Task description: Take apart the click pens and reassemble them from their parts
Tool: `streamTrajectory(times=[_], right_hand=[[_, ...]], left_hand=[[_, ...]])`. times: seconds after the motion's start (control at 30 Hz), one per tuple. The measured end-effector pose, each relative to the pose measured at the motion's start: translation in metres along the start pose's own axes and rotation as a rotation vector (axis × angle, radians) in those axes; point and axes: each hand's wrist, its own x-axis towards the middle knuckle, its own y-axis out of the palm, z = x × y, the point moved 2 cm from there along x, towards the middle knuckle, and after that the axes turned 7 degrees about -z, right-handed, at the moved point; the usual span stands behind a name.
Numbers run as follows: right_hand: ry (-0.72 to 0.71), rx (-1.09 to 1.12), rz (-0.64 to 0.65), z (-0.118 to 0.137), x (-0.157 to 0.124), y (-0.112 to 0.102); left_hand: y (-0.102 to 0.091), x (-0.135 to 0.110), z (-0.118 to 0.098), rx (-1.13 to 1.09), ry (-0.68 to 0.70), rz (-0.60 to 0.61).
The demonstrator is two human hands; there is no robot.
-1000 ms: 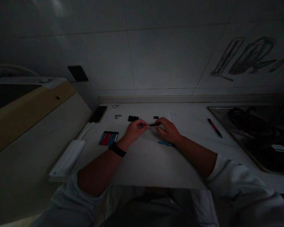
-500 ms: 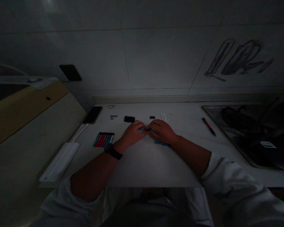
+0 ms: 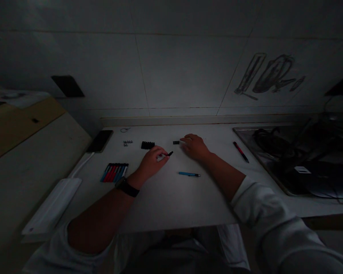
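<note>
**Left hand pinches a black pen part; right hand rests farther back**

Left hand [image 3: 151, 161] has its fingers closed on a short black pen part [image 3: 169, 153]. The part's tip pokes out to the right, low over the white counter [image 3: 171, 201]. Right hand [image 3: 194, 146] lies palm down just behind and to the right, fingers curled over something pale. In the dim light I cannot tell whether it grips anything. A small black piece [image 3: 176, 142] sits just left of those fingertips.

Between the two forearms lies a blue pen [image 3: 189, 174], apart from both hands, with bare counter from there to the near edge.

Left of the left hand are a cluster of black caps [image 3: 148, 145], some small grey bits [image 3: 127, 143] and a row of red and blue pens [image 3: 114, 172]. A phone [image 3: 100, 140] lies close to the left edge.

To the right, a red pen [image 3: 240, 151] lies near the rim of the sink [image 3: 258, 156], with open surface between it and the right hand.
</note>
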Motion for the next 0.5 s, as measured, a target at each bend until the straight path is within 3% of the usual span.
streamTrajectory(times=[0.5], right_hand=[[0.026, -0.050, 0.008, 0.0001, 0.0026, 0.0073]], left_hand=[[0.0015, 0.0001, -0.0025, 0.005, -0.009, 0.024]])
